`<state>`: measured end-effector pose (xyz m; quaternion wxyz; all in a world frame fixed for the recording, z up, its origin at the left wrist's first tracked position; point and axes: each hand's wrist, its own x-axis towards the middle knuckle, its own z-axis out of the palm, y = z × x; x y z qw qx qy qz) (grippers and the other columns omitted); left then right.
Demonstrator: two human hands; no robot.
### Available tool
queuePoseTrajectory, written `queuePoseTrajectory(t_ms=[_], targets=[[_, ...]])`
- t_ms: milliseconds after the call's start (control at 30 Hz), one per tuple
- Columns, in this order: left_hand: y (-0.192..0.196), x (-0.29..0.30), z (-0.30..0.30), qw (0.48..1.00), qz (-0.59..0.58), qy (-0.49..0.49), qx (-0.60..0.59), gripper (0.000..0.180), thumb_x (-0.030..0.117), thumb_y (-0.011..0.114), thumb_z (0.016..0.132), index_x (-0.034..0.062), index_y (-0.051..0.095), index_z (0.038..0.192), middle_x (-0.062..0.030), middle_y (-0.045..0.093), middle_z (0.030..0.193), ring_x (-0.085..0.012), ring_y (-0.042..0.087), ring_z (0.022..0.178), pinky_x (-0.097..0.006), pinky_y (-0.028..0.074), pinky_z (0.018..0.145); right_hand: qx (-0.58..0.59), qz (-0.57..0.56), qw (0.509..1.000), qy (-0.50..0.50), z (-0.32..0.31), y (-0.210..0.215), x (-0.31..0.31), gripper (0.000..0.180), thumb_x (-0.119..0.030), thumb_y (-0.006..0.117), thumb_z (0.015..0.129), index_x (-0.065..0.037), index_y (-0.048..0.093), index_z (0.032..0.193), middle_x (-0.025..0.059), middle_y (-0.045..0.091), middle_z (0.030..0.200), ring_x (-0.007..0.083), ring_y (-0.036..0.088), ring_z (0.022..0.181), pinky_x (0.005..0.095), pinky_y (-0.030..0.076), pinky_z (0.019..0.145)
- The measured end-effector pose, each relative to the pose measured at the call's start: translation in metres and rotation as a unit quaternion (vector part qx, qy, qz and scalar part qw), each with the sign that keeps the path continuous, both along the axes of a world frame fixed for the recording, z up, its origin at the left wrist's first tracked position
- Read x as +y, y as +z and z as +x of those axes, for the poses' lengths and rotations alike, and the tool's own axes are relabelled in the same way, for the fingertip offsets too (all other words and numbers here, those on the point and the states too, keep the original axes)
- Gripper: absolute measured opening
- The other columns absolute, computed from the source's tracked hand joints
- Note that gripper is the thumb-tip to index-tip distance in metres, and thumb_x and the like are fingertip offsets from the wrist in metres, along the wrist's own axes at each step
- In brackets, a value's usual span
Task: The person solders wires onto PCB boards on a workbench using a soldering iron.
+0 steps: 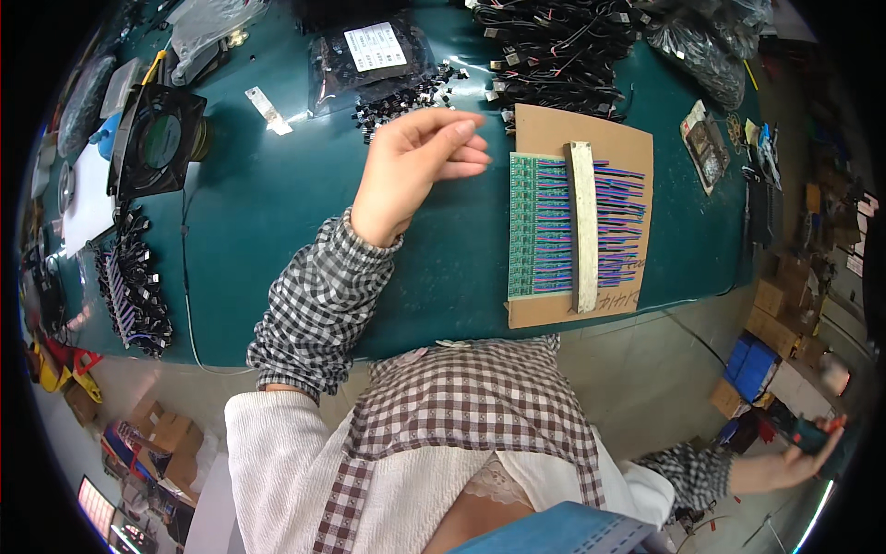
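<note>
1. The left hand (415, 166) hovers loosely open and empty above the green surface (268, 212), fingers lightly curled toward the frame's centre.
2. The right hand (784, 462), lower right, is stretched low to the side, grasping a small dark tool (817, 434).
3. The cardboard sheet (628, 148) bearing the wired green circuit boards (535, 226) lies just right of the left hand, with small black parts (406, 97) above it.

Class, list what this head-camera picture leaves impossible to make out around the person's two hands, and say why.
- Left hand, head view: curled fingers hide whether it pinches any small black part.
- Right hand: near the fisheye rim, the dark red-tipped object is too small and warped to identify.
- Green circuit board strip: a pale bar covers its coloured wires' middle.
</note>
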<state>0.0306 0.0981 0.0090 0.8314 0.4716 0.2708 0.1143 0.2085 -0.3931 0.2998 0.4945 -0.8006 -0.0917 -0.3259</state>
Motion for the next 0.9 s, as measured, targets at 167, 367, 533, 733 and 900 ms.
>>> queuePoseTrajectory(t_ms=[167, 367, 533, 733, 900], targets=[[0.012, -0.006, -0.004, 0.995, -0.083, -0.050, -0.015, 0.023, 0.012, 0.050, 0.084, -0.0049, 0.051, 0.100, -0.0150, 0.058, 0.095, -0.0169, 0.059, 0.085, -0.022, 0.050, 0.072, 0.015, 0.045, 0.997, 0.061, -0.013, 0.019, 0.035, 0.031, -0.014, 0.046, 0.082, 0.005, 0.047, 0.107, 0.0095, 0.052, 0.095, 0.0154, 0.052, 0.075, 0.0236, 0.043, 0.065], [0.024, -0.027, -0.011, 0.988, -0.135, -0.057, -0.040, 0.018, 0.011, 0.053, 0.083, -0.0011, 0.053, 0.096, -0.0096, 0.058, 0.091, -0.0128, 0.058, 0.083, -0.021, 0.050, 0.072, 0.099, 0.101, 0.957, 0.253, -0.023, -0.065, 0.108, 0.036, -0.009, 0.047, 0.078, 0.008, 0.042, 0.109, 0.0131, 0.048, 0.103, 0.0178, 0.053, 0.073, 0.0242, 0.044, 0.065], [0.038, -0.036, -0.017, 0.981, -0.182, -0.063, -0.008, 0.019, 0.007, 0.054, 0.081, -0.0032, 0.055, 0.097, -0.0097, 0.060, 0.085, -0.0131, 0.060, 0.074, -0.022, 0.051, 0.068, 0.307, 0.271, 0.815, 0.411, -0.076, -0.198, 0.236, 0.035, -0.008, 0.054, 0.071, 0.001, 0.037, 0.100, 0.0119, 0.044, 0.088, 0.0185, 0.050, 0.065, 0.0278, 0.045, 0.052], [0.012, -0.034, -0.008, 0.993, -0.112, -0.025, 0.027, 0.017, 0.005, 0.054, 0.080, -0.0043, 0.055, 0.095, -0.0117, 0.060, 0.085, -0.0143, 0.060, 0.075, -0.023, 0.051, 0.069, 0.417, 0.321, 0.738, 0.421, -0.084, -0.232, 0.259, 0.031, -0.009, 0.051, 0.070, 0.001, 0.036, 0.095, 0.0125, 0.042, 0.084, 0.0210, 0.051, 0.062, 0.0290, 0.045, 0.050], [-0.010, -0.032, 0.004, 0.991, -0.127, -0.012, 0.042, 0.017, 0.004, 0.054, 0.080, -0.0046, 0.056, 0.094, -0.0124, 0.060, 0.085, -0.0149, 0.060, 0.074, -0.024, 0.051, 0.068, 0.435, 0.255, 0.785, 0.360, -0.087, -0.245, 0.251, 0.031, -0.009, 0.051, 0.070, 0.001, 0.036, 0.095, 0.0116, 0.042, 0.082, 0.0207, 0.052, 0.062, 0.0290, 0.046, 0.052]])
